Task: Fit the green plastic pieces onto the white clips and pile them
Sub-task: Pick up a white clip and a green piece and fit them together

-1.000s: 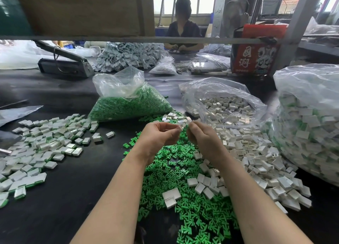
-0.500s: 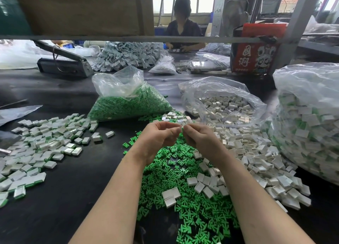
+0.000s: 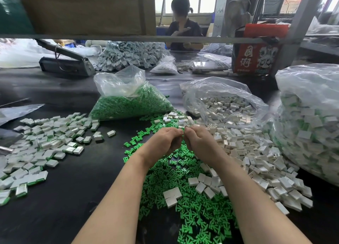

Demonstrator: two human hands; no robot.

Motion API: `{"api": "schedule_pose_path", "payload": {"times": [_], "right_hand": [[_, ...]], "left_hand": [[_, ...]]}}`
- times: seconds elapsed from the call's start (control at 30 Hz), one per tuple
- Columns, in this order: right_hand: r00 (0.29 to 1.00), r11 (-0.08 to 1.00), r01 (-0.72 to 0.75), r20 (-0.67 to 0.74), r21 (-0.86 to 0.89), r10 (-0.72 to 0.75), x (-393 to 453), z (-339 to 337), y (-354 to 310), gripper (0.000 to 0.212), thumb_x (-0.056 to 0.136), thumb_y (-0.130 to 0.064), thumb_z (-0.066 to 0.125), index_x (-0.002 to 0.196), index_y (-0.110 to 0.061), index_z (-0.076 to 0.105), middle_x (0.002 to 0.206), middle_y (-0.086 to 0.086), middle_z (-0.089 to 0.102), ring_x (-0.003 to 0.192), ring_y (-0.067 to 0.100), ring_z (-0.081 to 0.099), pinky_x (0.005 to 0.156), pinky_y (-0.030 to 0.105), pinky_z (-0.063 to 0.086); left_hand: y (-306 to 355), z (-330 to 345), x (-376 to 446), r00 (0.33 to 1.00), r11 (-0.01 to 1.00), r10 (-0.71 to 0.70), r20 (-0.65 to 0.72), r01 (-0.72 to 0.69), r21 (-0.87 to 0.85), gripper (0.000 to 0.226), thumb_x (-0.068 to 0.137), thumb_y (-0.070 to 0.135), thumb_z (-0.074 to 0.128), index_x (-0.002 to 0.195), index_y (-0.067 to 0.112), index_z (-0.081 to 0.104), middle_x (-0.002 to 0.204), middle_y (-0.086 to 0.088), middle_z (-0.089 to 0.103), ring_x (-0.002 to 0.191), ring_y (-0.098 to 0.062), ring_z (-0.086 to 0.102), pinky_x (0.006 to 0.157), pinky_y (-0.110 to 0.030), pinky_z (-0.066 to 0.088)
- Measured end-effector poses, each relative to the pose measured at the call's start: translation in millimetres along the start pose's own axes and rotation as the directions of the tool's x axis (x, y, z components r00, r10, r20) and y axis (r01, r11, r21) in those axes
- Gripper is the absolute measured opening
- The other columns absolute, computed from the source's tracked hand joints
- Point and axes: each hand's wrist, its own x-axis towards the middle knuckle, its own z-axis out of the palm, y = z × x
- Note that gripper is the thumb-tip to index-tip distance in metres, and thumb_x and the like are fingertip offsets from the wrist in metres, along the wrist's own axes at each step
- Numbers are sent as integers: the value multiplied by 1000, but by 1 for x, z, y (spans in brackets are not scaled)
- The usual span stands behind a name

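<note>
Finished clips (image 3: 45, 142) lie piled at the desk's left. My left hand (image 3: 161, 142) and right hand (image 3: 200, 142) meet fingers curled over the loose green pieces (image 3: 183, 179), pinching something I cannot tell. White clips (image 3: 256, 152) spread right; both parts look light, stiff and slippery, best nipped by their edges.

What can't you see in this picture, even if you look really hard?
- What the hands hold: in the head view the left hand and right hand curl together, and their fingers hide it.
- The green bag: single pieces are too small to make out.
- The big bag: cut off by the right edge.
- The red bag: the grey bar crosses it.
</note>
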Motion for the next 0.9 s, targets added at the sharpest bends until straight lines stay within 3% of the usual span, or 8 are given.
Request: {"api": "schedule_pose_path", "payload": {"times": [0.2,0.47,0.6,0.7,0.8,0.9], "right_hand": [[998,997,-61,25,38,60,-1,2,3,40,101,-15,39,61,-12,44,56,6,40,54,18,33,56,39,28],[998,989,-54,37,138,49,-3,1,3,43,100,-15,38,57,-14,40,56,8,35,55,20,28,54,47,28],[1000,999,-20,1,-48,20,-2,4,4,59,105,-37,33,58,-4,45,50,3,37,49,18,32,53,44,30],[1000,982,-27,-17,-186,24,-2,4,4,65,104,-45,29,51,-11,45,47,-3,41,47,17,38,54,39,36],[997,958,-75,-24,-277,71,-2,4,4,68,103,-48,23,63,-6,59,61,6,59,61,24,56,63,38,45],[994,928,-105,-33,-357,100,-2,4,7,65,103,-49,19,67,-12,59,68,4,60,69,24,58,65,38,45]], "left_hand": [[-5,2,3,998,1000,-4,61,5,-22,57,104,23,37,52,29,59,53,9,35,46,-8,25,42,-20,20],[-7,-1,7,989,999,-2,145,8,-45,45,93,35,41,49,29,51,52,9,31,47,-10,20,43,-22,19],[-8,1,11,992,999,-30,123,33,-28,39,90,35,41,51,27,42,51,8,30,46,-9,19,42,-21,19],[-9,5,13,995,999,-28,94,25,39,35,95,29,39,61,23,37,51,6,28,46,-10,20,42,-23,17],[-11,10,16,997,994,-35,62,28,101,38,104,18,34,67,16,39,49,10,31,43,-6,24,41,-20,20],[-16,12,20,998,992,-37,48,31,124,30,105,16,34,78,8,45,50,10,31,43,-6,24,41,-17,21]]}}
